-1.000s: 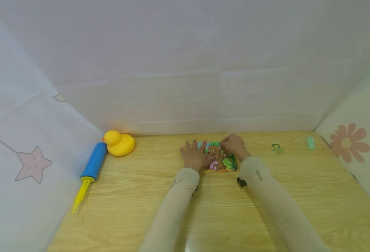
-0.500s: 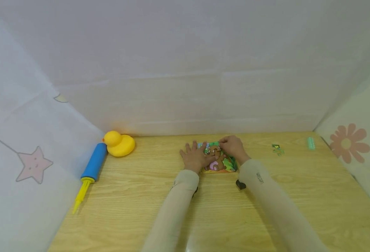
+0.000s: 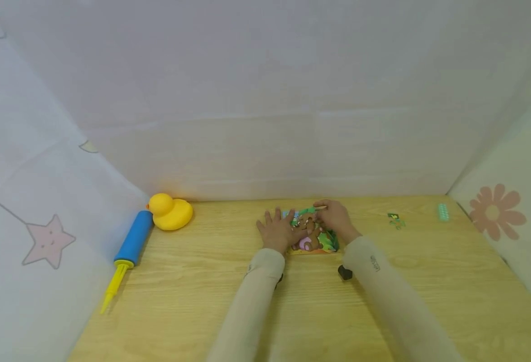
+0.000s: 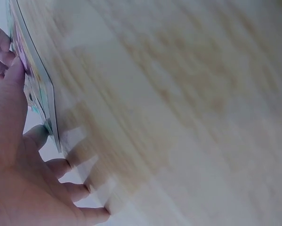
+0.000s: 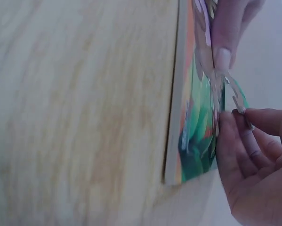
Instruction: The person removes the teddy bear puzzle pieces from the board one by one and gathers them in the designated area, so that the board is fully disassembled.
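1. Grip first, folks: we've got the right hand (image 3: 336, 220) pinching a puzzle piece (image 5: 236, 89) between thumb and fingertips.
2. That piece is tilted up off the puzzle (image 3: 312, 243), over its far edge and a bit right of the middle. From the right wrist we can see a green edge on it, but whether its lower end touches the board, we honestly can't tell.
3. Left hand (image 3: 276, 233): fingers spread wide, nothing held. We see its thumb lying on the puzzle, the index fingertip at the puzzle's edge, and the other tips down on the wooden counter (image 3: 193, 301).
4. As for the puzzle, it lies flat on the counter between our two hands, partly covered by both. We can make out a brown bear, a pinkish patch, some green leaves and an orange strip along the near side.
5. Well off to the right we've got some small loose pieces (image 3: 397, 221), and beyond them a mint-green bumpy thing (image 3: 443, 212), too small for us to name.
6. Over on the left there's a yellow duck (image 3: 172, 213) near the back edge, with a blue pump (image 3: 134, 239) just beside it, yellow nozzle (image 3: 114, 286) toward us.
7. Pale sleeves (image 3: 249, 296) on both arms, and pale cloth (image 3: 247, 130) behind everything.
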A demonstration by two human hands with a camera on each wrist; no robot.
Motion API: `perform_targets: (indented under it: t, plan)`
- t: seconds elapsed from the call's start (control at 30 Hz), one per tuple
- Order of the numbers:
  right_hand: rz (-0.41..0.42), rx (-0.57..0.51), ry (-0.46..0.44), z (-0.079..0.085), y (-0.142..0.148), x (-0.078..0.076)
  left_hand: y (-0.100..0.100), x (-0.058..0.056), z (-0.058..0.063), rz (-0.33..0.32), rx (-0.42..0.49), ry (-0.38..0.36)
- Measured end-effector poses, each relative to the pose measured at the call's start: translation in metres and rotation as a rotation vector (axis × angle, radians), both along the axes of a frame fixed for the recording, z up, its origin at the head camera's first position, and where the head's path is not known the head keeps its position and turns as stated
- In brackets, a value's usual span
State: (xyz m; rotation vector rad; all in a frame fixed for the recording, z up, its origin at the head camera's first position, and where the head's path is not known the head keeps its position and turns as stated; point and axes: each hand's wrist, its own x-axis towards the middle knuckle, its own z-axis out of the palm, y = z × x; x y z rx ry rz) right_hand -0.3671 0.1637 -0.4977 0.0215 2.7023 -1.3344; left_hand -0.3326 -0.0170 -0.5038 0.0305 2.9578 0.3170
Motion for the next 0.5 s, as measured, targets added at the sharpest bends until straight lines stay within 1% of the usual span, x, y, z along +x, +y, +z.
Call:
perform_targets:
  t: [0.1, 0.2, 0.3, 0.4, 0.5]
  plan:
    - [-0.025, -0.18, -0.065, 0.0, 0.007, 0.001, 0.0, -0.001, -0.002, 0.002, -0.01, 0.006]
    - [-0.051, -0.305, -0.112, 0.0, 0.016, 0.001, 0.0, -0.002, -0.003, 0.002, -0.007, 0.009]
    - [-0.067, -0.378, -0.134, -0.001, 0.025, 0.0, 0.0, -0.003, -0.001, -0.003, 0.001, 0.013]
    - [-0.061, -0.421, -0.147, -0.003, 0.035, -0.002, 0.0, -0.001, 0.001, -0.008, -0.009, 0.019]
    - [-0.075, -0.465, -0.163, -0.005, 0.044, -0.001, -0.001, 0.001, 0.002, -0.008, -0.019, 0.024]
